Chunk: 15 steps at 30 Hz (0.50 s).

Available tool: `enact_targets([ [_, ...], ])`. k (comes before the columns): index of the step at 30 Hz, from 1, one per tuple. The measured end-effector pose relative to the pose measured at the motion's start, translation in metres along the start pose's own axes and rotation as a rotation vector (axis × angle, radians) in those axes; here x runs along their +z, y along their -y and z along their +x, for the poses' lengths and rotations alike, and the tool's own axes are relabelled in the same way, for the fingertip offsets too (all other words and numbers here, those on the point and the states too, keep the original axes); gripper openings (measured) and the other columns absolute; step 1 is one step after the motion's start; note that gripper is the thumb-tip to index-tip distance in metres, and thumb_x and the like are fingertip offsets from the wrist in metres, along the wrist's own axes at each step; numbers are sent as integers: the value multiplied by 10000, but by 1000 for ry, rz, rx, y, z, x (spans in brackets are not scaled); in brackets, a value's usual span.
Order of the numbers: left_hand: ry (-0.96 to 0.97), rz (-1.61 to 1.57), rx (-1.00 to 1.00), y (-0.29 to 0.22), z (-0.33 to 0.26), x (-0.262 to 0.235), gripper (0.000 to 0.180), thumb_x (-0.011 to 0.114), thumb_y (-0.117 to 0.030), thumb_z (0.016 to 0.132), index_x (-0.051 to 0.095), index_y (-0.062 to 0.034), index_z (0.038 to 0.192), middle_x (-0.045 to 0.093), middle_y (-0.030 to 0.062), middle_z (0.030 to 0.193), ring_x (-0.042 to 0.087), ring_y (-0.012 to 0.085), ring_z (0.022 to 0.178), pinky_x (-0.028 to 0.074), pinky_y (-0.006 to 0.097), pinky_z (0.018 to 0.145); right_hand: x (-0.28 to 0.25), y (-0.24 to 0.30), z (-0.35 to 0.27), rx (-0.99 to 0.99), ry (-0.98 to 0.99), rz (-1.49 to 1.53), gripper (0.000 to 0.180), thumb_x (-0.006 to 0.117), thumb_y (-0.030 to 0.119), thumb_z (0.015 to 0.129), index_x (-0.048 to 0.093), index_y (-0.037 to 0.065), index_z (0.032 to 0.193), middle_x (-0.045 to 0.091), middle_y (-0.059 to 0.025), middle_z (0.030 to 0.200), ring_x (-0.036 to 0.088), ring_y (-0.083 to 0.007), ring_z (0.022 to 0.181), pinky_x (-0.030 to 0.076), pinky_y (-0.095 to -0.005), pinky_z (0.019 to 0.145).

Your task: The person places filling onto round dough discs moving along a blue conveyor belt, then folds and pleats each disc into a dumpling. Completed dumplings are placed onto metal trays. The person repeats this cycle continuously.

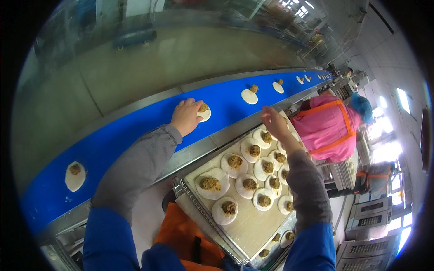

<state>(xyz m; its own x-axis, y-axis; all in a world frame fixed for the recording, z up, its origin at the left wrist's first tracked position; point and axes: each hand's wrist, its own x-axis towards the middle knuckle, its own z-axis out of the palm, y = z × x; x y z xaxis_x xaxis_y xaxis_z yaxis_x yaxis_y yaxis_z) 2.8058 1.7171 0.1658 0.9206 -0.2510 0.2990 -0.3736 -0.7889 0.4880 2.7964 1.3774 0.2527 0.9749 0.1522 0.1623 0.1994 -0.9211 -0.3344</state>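
Left hand: I am seeing my left hand (185,116) lying palm down on the blue belt (117,135), fingers spread flat over a dough round (203,112) with a lump of brown filling; it is pressing or setting the piece rather than gripping it, so the fingers are apart and closed on nothing.
Right hand: my right hand (273,122) is hovering above the far end of the tray (246,226), fingers loosely parted and empty, just over the nearest filled rounds there.
Dough round under the left hand: it is sitting near the belt's near edge, about midway along the visible stretch, half covered by my fingers.
Belt: more filled rounds are lying singly along it, well apart, one (75,176) toward the left end and others (249,95) toward the far right; I judge the spacing is keeping each piece separate as the belt carries them.
Tray: it is resting just beside the belt's near edge, holding filled rounds (210,184) packed close in rows, within easy reach of both hands.
Beyond: a person in a pink top (327,131) with a blue cap is standing further along the belt's near side.
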Motion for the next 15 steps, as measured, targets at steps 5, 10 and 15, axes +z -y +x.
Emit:
enact_targets([
  [5,-36,-12,113,33,-19,-11,400,746,-229,810,619,-100,1167,613,76,1086,556,286,1038,443,414,889,43,-18,88,-147,-13,-290,501,710,146,841,542,119,1313,604,-153,1224,621,-354,1089,520,-447,887],
  [10,-18,17,57,54,-50,-45,332,728,-212,830,641,-90,1126,627,94,1084,564,292,1024,455,393,862,95,-2,139,86,-8,-289,550,672,333,886,518,152,1382,542,-156,1331,600,-359,1154,510,-446,948],
  [15,122,-183,-76,86,-93,-89,313,721,-205,844,661,-69,1119,611,136,1099,580,317,1025,478,405,864,121,19,157,260,180,-115,470,657,370,894,622,129,1297,680,-135,1164,652,-340,1078,518,-428,912],
])
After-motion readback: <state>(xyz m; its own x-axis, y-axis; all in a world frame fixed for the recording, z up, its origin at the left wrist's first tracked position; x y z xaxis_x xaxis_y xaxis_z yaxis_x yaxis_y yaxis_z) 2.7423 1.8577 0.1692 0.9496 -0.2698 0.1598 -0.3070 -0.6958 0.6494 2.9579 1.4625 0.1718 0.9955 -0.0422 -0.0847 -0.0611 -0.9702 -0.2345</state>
